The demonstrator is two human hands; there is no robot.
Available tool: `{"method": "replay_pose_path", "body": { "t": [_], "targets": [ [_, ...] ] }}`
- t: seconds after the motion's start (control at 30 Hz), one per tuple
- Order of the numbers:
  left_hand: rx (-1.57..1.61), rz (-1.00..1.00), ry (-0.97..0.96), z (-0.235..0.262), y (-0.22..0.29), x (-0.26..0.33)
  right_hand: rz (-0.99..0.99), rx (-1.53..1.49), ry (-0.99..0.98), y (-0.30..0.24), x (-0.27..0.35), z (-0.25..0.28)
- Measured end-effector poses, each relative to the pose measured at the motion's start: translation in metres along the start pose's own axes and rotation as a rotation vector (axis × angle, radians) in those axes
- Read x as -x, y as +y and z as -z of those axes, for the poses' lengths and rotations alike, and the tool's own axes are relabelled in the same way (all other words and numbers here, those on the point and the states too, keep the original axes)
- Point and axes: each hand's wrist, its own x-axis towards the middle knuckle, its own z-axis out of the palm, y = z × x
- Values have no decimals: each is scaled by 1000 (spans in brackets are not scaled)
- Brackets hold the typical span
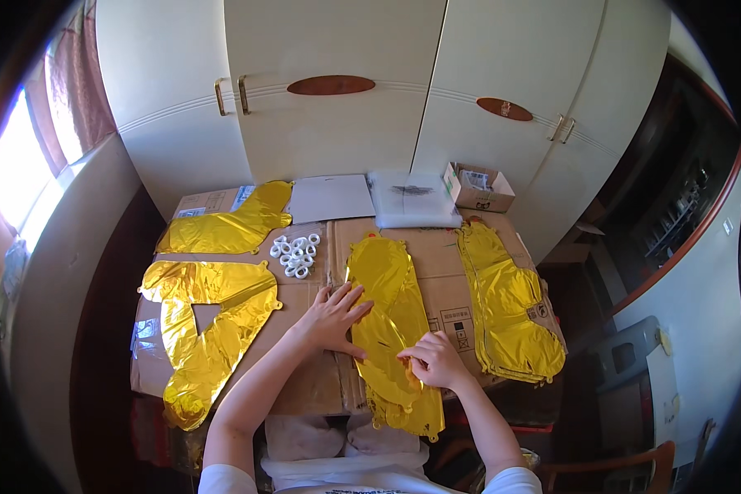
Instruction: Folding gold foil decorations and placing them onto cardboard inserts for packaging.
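Gold foil balloon (382,267) right at the middle of the table (309,387): I see the left hand (331,319), grip spread wide at its edge; the right hand (438,362), grip curled closed, pinches its foil!

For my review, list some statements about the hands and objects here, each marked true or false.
The left hand has its fingers spread. True.
The white rings lie right of the middle gold foil. False: they lie left of it.
The near-left foil piece has an opening in it. True.
The right hand touches the open box. False: it is at the middle gold foil.
The open box stands near the cabinet doors. True.
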Motion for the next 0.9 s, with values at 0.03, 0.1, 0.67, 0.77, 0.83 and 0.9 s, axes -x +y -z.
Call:
{"method": "replay_pose_path", "body": {
  "t": [0.03,0.1,0.67,0.77,0.83,0.9],
  "targets": [
    [7,7,2,1,0,-1,2,0,3,0,1,-1],
    [59,23,16,-2,-6,-5,2,-1,-5,1,0,-1],
    [14,155,-26,-5,-39,-18,45,-11,4,1,3,-3],
    [23,159,-70,-2,-40,-20,42,-24,-8,3,4,-3],
    [23,156,-97,-2,-39,-21,22,-37,-40,4,5,-2],
    [26,160,-110,-1,-39,-20,-9,-45,-60,4,4,1]
  ]
}}
